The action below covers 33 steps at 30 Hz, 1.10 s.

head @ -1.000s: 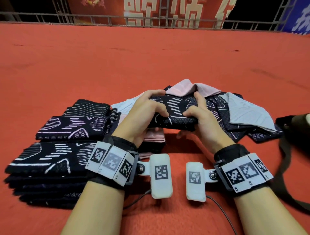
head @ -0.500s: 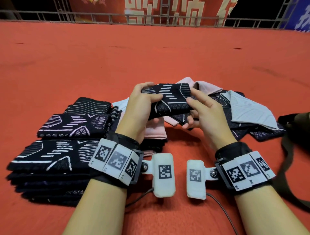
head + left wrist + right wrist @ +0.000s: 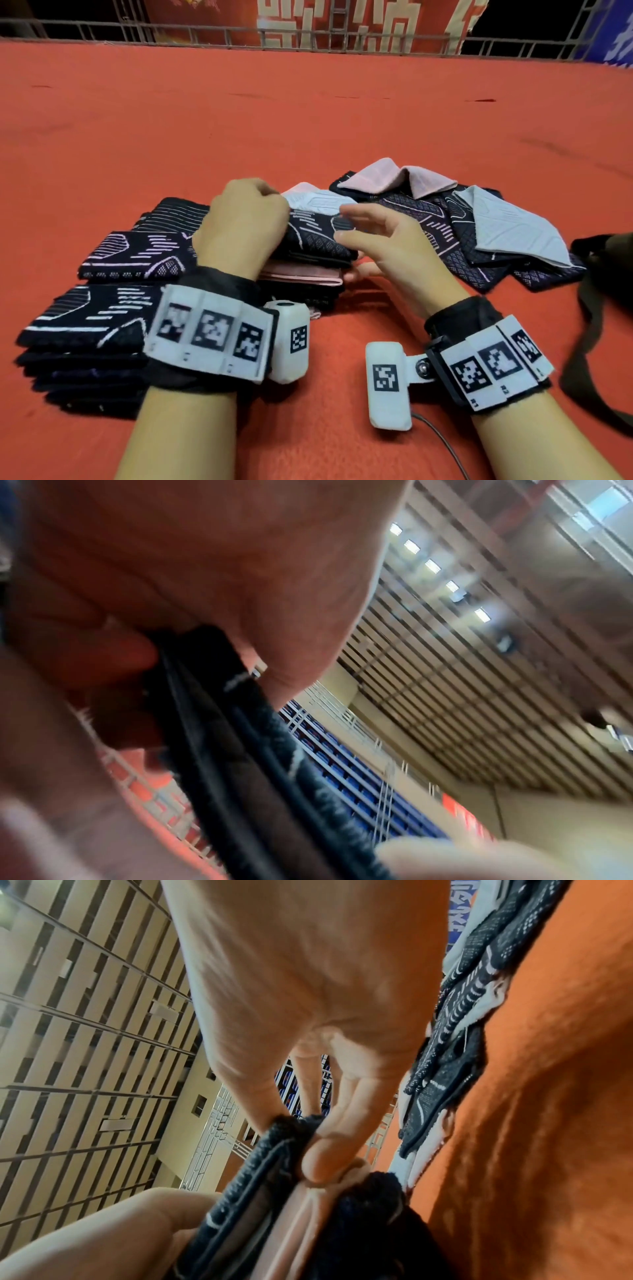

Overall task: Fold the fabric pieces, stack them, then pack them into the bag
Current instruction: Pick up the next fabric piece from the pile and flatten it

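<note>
Currently the task stands partway through the fold-and-stack stage. The left hand point(image 3: 245, 222) has its fingers curled round one end of a folded dark patterned piece point(image 3: 315, 240), which sits on top of the middle stack point(image 3: 305, 277) at the centre of the head view; the left wrist view confirms the grip on the layered dark edge. The right hand point(image 3: 383, 240) is relaxed, its fingers point(image 3: 329, 1153) straight and loosely spread, one fingertip touching the near end of the same piece without gripping it.

Done, as judged from the present layout:
- A tall stack of folded dark pieces point(image 3: 85, 342) lies at the lower left of the frame.
- A second folded stack point(image 3: 137, 253) lies just beyond it, at centre left.
- The middle stack holds dark and pink layers, with the held piece uppermost.

Left to do:
- An unfolded heap point(image 3: 462, 222) of dark, pink and grey pieces lies at the centre right of the frame, overlapping and uneven. How many pieces it holds cannot be told.
- The separate stacks appear not yet combined.
- The bag point(image 3: 606, 260), dark with a strap trailing toward the lower right, lies at the right edge on the red surface point(image 3: 308, 120). No fabric is visibly inside it; its opening cannot be seen, so packing is judged not yet begun.
</note>
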{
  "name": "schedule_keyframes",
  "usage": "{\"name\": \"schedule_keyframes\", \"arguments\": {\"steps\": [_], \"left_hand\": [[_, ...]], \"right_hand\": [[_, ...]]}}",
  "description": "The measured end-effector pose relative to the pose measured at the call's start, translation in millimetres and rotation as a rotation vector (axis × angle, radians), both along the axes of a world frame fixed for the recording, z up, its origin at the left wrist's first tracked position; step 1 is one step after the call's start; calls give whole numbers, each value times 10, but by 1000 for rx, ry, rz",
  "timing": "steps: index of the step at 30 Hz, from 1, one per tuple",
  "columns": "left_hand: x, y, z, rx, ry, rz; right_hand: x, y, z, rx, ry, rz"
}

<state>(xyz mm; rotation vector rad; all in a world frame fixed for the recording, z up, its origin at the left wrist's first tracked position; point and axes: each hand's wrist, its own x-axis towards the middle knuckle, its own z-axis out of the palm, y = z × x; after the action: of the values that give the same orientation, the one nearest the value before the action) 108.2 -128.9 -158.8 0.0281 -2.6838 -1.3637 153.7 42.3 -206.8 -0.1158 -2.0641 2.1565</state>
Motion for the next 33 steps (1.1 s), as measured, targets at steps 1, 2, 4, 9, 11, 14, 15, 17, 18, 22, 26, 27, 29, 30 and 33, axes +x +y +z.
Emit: {"name": "schedule_keyframes", "arguments": {"steps": [1,2,4,9,11,14,15,17,18,22,26,27,29,30,33], "left_hand": [[43,27,-14,-171,-3,14],[81,51,-22,-332,8,28],[136,91,-31,-555,65,6],[167,226,-106,-792,123,-137],[187,232,-107,-865,75,-150],[165,232,-153,-823,17,-107],[153,243,-161,-801,1,-87],[143,263,-158,-756,-39,-72],[124,266,-176,-746,-59,-78],[-6,186,-354,-779,-153,-191],[-28,161,-378,-956,-207,-260],[-15,166,-348,-937,-224,-251],[-1,171,-312,-900,-234,-231],[14,178,-304,-893,-232,-224],[-2,187,-312,-878,-265,-216]], "right_hand": [[4,2,-6,45,-10,7],[9,6,-16,81,-14,13],[21,14,-29,166,3,12],[12,23,-65,253,3,62],[-9,15,-76,242,25,89],[-46,19,-97,122,-37,156],[-54,18,-97,79,-53,179],[-63,7,-106,38,-63,224],[-58,-11,-109,49,-57,250],[-71,-88,-190,229,-22,316],[-88,-110,-199,321,-30,309],[-92,-107,-203,342,-35,293],[-102,-103,-212,347,-49,255],[-107,-104,-220,328,-66,233],[-103,-124,-216,249,-103,182]]}}
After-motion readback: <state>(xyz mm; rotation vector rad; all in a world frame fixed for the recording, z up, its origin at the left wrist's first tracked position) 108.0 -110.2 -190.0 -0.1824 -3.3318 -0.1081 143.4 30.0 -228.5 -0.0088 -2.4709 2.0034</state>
